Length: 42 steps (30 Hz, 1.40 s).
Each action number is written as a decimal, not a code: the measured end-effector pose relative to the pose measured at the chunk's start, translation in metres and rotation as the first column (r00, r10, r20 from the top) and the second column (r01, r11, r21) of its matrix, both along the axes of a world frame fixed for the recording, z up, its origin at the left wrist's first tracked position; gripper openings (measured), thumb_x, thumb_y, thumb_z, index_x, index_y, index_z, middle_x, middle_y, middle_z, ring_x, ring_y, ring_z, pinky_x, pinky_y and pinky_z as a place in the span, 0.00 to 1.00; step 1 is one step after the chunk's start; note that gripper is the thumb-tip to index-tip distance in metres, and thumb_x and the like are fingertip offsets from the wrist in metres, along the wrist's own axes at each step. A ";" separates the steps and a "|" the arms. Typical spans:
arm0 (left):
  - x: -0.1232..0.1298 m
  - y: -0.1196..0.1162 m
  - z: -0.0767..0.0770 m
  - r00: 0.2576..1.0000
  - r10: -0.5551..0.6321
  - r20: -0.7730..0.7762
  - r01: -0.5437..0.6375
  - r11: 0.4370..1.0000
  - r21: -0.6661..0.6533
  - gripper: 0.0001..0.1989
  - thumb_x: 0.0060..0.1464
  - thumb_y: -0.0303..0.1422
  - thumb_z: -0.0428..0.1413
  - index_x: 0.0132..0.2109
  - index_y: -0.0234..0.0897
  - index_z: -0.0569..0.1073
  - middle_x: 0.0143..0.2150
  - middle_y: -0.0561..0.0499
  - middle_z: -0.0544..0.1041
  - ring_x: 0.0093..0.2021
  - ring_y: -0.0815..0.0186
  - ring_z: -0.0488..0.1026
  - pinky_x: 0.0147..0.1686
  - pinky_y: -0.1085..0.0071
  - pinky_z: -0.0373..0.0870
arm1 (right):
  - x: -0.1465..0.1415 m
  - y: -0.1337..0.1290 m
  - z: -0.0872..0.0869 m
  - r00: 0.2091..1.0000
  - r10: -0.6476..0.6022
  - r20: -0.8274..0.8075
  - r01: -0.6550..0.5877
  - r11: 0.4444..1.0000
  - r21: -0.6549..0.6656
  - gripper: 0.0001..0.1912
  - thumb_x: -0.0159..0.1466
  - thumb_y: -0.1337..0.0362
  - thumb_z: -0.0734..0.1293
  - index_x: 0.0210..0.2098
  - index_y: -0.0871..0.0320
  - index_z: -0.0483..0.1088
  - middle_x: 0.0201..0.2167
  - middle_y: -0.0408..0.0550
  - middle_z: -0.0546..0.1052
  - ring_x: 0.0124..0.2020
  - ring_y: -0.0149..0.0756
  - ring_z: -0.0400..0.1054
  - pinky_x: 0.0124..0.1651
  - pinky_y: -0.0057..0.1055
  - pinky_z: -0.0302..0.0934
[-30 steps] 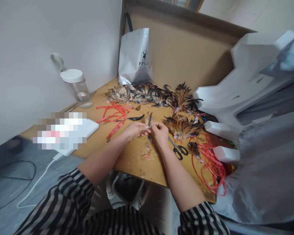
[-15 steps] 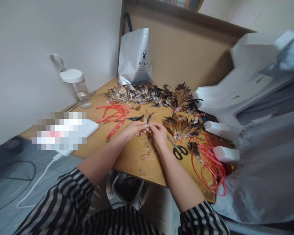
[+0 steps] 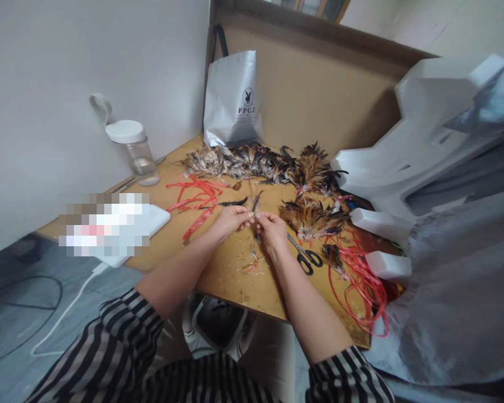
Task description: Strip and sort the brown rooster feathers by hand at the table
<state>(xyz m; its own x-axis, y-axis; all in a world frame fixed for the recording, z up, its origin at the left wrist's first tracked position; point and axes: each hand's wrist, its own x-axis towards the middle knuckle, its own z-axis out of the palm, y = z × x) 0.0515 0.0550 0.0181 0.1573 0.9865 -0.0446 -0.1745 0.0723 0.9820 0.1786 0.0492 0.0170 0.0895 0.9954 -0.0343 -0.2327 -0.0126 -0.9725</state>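
My left hand (image 3: 234, 220) and my right hand (image 3: 271, 228) meet fingertip to fingertip over the table, both pinched. Between them small brown and dark feathers (image 3: 255, 201) stick up from the fingertips. A dark feather (image 3: 234, 202) lies just beyond my left hand. To the right of my right hand is a bundle of brown feathers (image 3: 313, 218), with black-handled scissors (image 3: 306, 258) below it. Feather scraps (image 3: 252, 264) litter the wood under my hands. A long pile of feathers (image 3: 243, 160) runs along the back.
Red plastic strips (image 3: 197, 198) lie at left and red strands (image 3: 363, 280) at right, beside a small feather bunch (image 3: 332, 256). A silver bag (image 3: 233, 101), a lidded bottle (image 3: 136, 154) and a white cabled device (image 3: 153, 224) stand around the table (image 3: 222, 280). White foam pieces (image 3: 373, 173) border the right.
The feathers at my fingertips look narrower and darker, with the lighter spread less visible. Both hands stay pinched together in nearly the same place. The view has shifted very slightly.
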 end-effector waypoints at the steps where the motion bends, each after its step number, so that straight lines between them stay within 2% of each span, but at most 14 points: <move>1: 0.000 0.000 0.000 1.000 0.002 -0.002 -0.002 1.000 0.001 0.10 0.44 0.35 0.58 0.25 0.31 0.71 0.19 0.52 0.70 0.16 0.78 0.60 0.18 0.79 0.53 | 0.000 0.000 0.000 1.000 0.006 -0.005 -0.006 1.000 0.000 0.14 0.43 0.58 0.71 0.25 0.61 0.69 0.16 0.39 0.68 0.16 0.23 0.56 0.19 0.22 0.50; 6: 0.001 -0.001 -0.001 0.996 -0.009 0.092 0.014 0.999 -0.053 0.10 0.42 0.34 0.60 0.26 0.30 0.71 0.21 0.51 0.72 0.18 0.77 0.64 0.19 0.80 0.55 | 0.000 0.001 -0.001 0.995 0.078 -0.066 -0.081 0.996 -0.034 0.15 0.41 0.59 0.73 0.23 0.60 0.66 0.16 0.40 0.70 0.16 0.23 0.57 0.20 0.23 0.51; 12: -0.003 -0.003 -0.001 0.969 -0.154 0.193 0.171 0.983 -0.073 0.11 0.40 0.35 0.62 0.28 0.30 0.72 0.21 0.51 0.71 0.20 0.77 0.65 0.19 0.81 0.56 | 0.009 0.001 0.004 0.939 0.304 -0.163 -0.315 0.947 -0.052 0.17 0.41 0.62 0.74 0.26 0.58 0.65 0.19 0.39 0.71 0.19 0.25 0.61 0.20 0.22 0.50; 14: -0.004 -0.003 0.000 0.963 -0.180 0.202 0.196 0.978 -0.067 0.11 0.39 0.35 0.62 0.28 0.29 0.73 0.21 0.51 0.71 0.19 0.77 0.65 0.19 0.82 0.56 | 0.012 0.000 0.006 0.926 0.336 -0.170 -0.349 0.936 -0.051 0.16 0.42 0.62 0.73 0.27 0.57 0.65 0.19 0.39 0.71 0.19 0.26 0.62 0.21 0.22 0.50; 21: -0.004 -0.002 -0.004 0.939 -0.198 0.283 0.232 0.968 -0.094 0.10 0.39 0.32 0.63 0.29 0.28 0.74 0.26 0.48 0.74 0.23 0.78 0.67 0.23 0.82 0.61 | 0.013 -0.001 0.009 0.904 0.341 -0.257 -0.360 0.933 -0.028 0.13 0.43 0.66 0.73 0.25 0.58 0.65 0.18 0.39 0.71 0.21 0.25 0.63 0.22 0.21 0.51; 28: -0.002 0.000 -0.007 0.930 -0.172 0.325 0.218 0.970 -0.110 0.10 0.39 0.31 0.63 0.29 0.28 0.74 0.25 0.49 0.74 0.23 0.78 0.67 0.23 0.82 0.61 | 0.010 0.000 0.005 0.893 0.322 -0.315 -0.366 0.926 -0.091 0.14 0.42 0.66 0.74 0.24 0.58 0.65 0.18 0.39 0.72 0.21 0.25 0.64 0.22 0.21 0.52; 35: -0.004 -0.002 -0.001 0.973 -0.134 0.190 0.159 0.980 -0.122 0.10 0.41 0.32 0.62 0.26 0.29 0.71 0.22 0.52 0.71 0.19 0.79 0.63 0.18 0.82 0.56 | 0.011 0.001 0.007 0.932 0.296 -0.210 -0.310 0.950 -0.036 0.12 0.41 0.65 0.74 0.21 0.61 0.67 0.16 0.40 0.70 0.18 0.22 0.57 0.20 0.21 0.48; 42: -0.007 -0.001 -0.002 0.977 -0.194 0.090 0.200 0.978 -0.054 0.11 0.42 0.35 0.60 0.27 0.29 0.72 0.21 0.52 0.69 0.18 0.78 0.62 0.17 0.81 0.53 | 0.012 0.002 0.010 0.961 0.242 -0.134 -0.249 0.968 -0.037 0.13 0.40 0.63 0.74 0.20 0.61 0.67 0.14 0.38 0.67 0.16 0.22 0.55 0.19 0.23 0.48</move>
<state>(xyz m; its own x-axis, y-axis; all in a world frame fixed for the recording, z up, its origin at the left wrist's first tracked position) 0.0444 0.0536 0.0163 0.3540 0.9315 -0.0834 -0.2326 0.1741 0.9569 0.1908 0.0510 0.0269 -0.1656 0.9827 -0.0830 -0.3376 -0.1355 -0.9315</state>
